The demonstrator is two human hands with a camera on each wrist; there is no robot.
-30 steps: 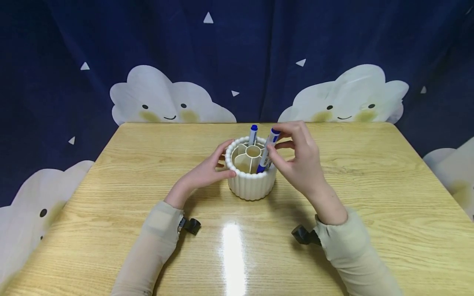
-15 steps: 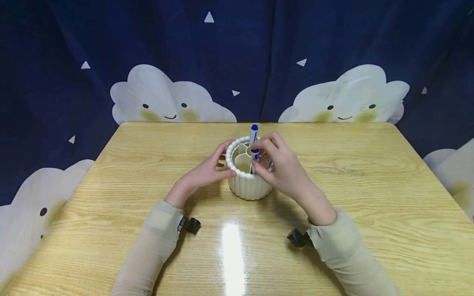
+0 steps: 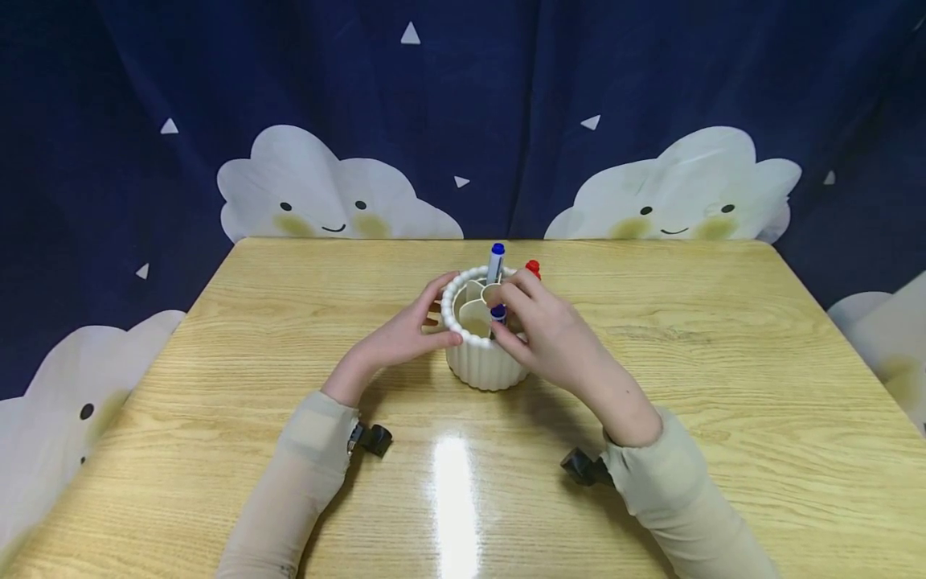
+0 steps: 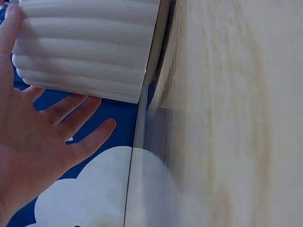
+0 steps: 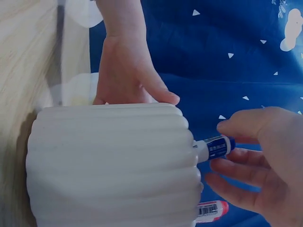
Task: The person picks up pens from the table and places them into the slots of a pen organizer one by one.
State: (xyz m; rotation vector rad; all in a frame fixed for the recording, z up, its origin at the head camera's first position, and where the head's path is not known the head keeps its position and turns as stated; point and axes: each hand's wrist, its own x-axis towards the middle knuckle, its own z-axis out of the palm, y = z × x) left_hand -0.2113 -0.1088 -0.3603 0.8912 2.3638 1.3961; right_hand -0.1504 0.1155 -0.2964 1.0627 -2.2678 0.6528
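A white ribbed pen holder with inner compartments and a beaded rim stands on the table. My left hand holds its left side, thumb at the front rim and fingers round the back; in the left wrist view several fingers stick out past the wall. The thumb and fingers of my right hand are around the blue cap of a whiteboard marker, which stands low in a front compartment. Another blue-capped marker rises from the back. Partly behind my right hand shows a red-capped marker.
The pen holder rests on a light wood table with a bright glare streak in front. A dark blue curtain with white clouds hangs behind the table's far edge. A black wrist camera sits below the right sleeve.
My right hand has moved left and down, and the marker in it has gone from tilted above the rim to low in the compartment. The red cap has come into view. My left hand stays.
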